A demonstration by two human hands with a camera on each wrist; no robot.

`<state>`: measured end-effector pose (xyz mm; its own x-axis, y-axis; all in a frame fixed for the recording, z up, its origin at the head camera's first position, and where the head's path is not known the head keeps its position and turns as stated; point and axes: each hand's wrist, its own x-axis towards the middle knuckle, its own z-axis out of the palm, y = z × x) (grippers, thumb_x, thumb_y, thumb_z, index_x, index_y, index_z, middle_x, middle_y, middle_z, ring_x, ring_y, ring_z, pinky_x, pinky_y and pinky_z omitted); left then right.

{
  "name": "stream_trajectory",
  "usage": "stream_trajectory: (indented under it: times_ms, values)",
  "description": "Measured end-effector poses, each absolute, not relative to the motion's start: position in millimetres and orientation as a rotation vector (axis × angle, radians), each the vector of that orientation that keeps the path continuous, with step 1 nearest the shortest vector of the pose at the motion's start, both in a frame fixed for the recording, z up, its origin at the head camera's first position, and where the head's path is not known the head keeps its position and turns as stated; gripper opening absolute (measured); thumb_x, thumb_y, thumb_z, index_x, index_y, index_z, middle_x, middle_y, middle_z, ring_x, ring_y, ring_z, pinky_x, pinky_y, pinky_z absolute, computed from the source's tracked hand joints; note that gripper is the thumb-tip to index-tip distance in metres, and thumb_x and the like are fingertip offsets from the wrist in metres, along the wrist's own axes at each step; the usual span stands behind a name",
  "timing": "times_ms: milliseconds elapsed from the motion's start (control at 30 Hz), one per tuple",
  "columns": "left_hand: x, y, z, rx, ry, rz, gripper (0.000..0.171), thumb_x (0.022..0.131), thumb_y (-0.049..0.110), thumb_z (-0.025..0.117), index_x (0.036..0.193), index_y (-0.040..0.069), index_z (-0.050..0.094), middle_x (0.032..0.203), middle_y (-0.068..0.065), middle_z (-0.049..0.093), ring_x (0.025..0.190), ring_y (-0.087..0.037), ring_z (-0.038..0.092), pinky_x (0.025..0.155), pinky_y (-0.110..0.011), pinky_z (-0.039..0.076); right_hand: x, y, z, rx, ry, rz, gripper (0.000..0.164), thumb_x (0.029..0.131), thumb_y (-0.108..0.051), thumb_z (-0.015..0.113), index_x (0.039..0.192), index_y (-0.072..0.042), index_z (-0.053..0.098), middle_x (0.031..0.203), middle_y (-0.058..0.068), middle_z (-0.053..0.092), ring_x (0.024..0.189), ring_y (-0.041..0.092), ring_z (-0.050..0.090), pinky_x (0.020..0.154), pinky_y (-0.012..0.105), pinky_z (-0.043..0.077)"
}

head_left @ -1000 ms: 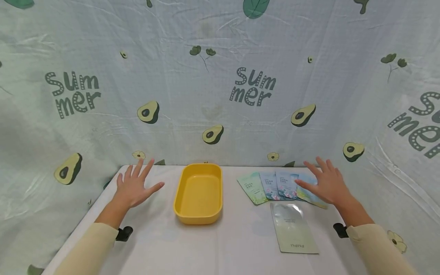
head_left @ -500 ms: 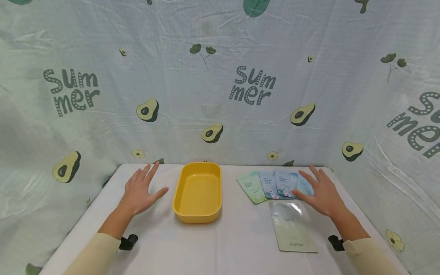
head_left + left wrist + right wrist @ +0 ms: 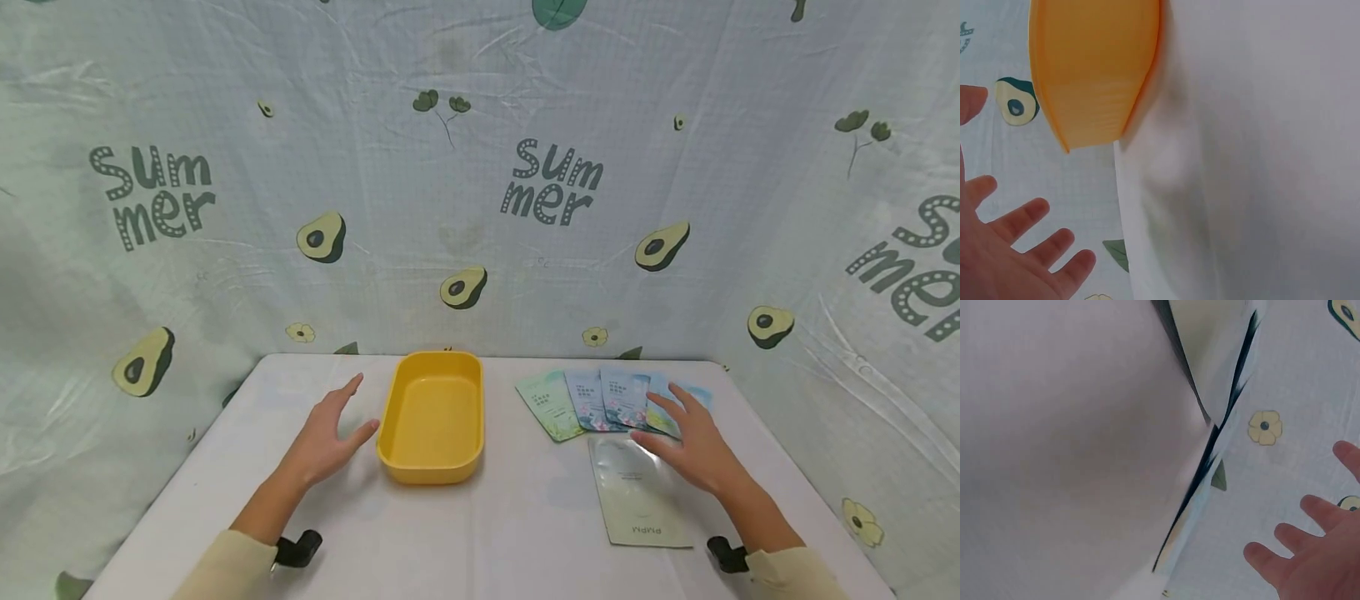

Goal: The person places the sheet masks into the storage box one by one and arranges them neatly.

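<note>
A yellow rectangular tray [image 3: 431, 473] sits near the middle of the table. Just left of it hovers my left hand [image 3: 322, 442], fingers spread and holding nothing; its thumb is near the tray's side. Across the table, my right hand [image 3: 696, 450], likewise spread, hangs over the right-hand packets. There a green flat packet [image 3: 551, 407], two blue ones and a blue-yellow packet [image 3: 664, 417] lie fanned out in a row, the last partly covered by the fingers. A larger pale grey-green pouch [image 3: 641, 510] lies in front of them. In the right wrist view, the hand [image 3: 1322, 550] appears apart from the packets.
White cloth covers the table [image 3: 525, 533], whose back edge meets a hanging curtain [image 3: 390, 183] printed with avocados and lettering. Black wrist-camera mounts [image 3: 300, 548] sit on both wrists.
My left hand has moved right and slightly nearer, closer to the tray. My right hand has drawn a little nearer and leftward, toward the large pouch. The tray and packets stay put.
</note>
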<state>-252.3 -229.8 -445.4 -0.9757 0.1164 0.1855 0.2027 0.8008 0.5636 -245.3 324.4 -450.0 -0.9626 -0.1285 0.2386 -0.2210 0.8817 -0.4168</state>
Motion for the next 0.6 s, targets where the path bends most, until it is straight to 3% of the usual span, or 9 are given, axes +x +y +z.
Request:
stream_trajectory:
  times_ms: [367, 600]
  values:
    - [-250, -212, -454, -0.158, -2.810, -1.268, 0.070, 0.101, 0.034, 0.064, 0.159, 0.009, 0.033, 0.150, -0.020, 0.048, 0.135, -0.041, 0.050, 0.110, -0.057, 0.047, -238, 317, -460, 0.163, -2.912, 0.894, 0.081, 0.094, -0.057, 0.064, 0.155, -0.008, 0.042, 0.163, 0.032, 0.023, 0.146, 0.057, 0.025, 0.108, 0.081, 0.026]
    - [-251, -205, -456, -0.043, -2.793, -1.498, 0.064, 0.100, 0.031, 0.066, 0.156, 0.012, 0.041, 0.140, -0.017, 0.055, 0.122, -0.033, 0.059, 0.098, -0.044, 0.058, -236, 314, -462, 0.084, -2.973, 1.080, 0.086, 0.093, -0.058, 0.065, 0.158, -0.009, 0.037, 0.163, 0.028, 0.027, 0.147, 0.053, 0.027, 0.110, 0.077, 0.031]
